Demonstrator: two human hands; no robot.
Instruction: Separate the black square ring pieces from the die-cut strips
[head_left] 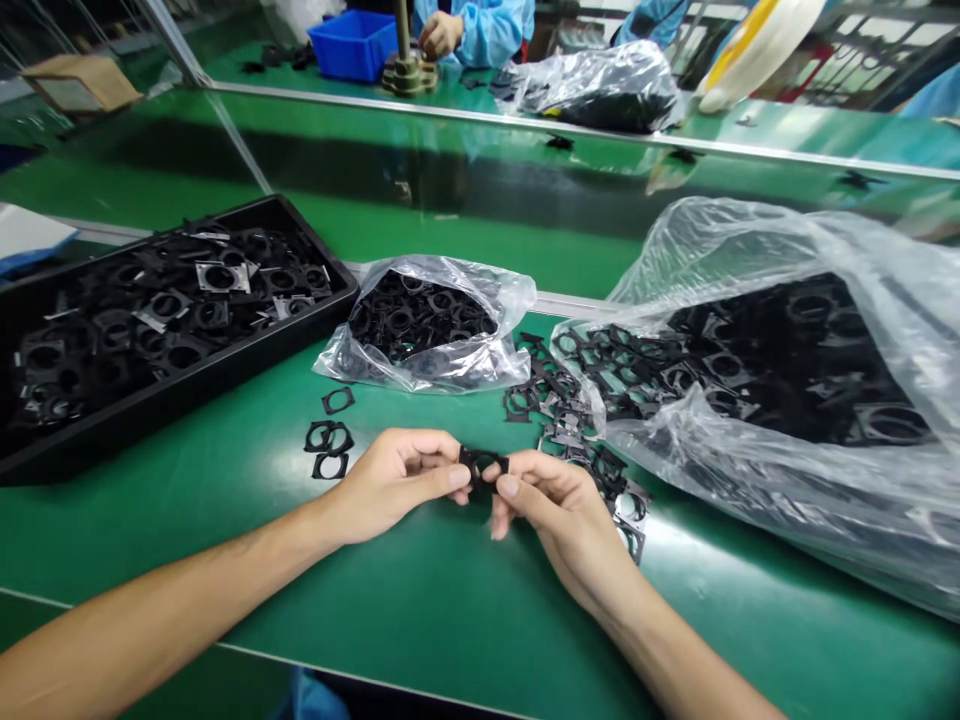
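Between my two hands, above the green table, is a small black plate with a round hole [481, 458]. My left hand [405, 470] pinches its left end between thumb and fingers. At its right end, my right hand [551, 495] grips it the same way, with the lower fingers curled underneath. To the left of my left hand lie several loose black ring plates [328, 467]. Just beyond my right hand spreads a pile of similar black plates [570, 420], spilling from the mouth of a large clear plastic bag [750, 240].
A black tray [225, 365] heaped with black plates stands at the left. Behind my hands sits a smaller clear bag [427, 375] of black parts. Across a metal-edged divider are a blue bin [352, 45], another filled bag [600, 85] and a co-worker's hand [441, 35].
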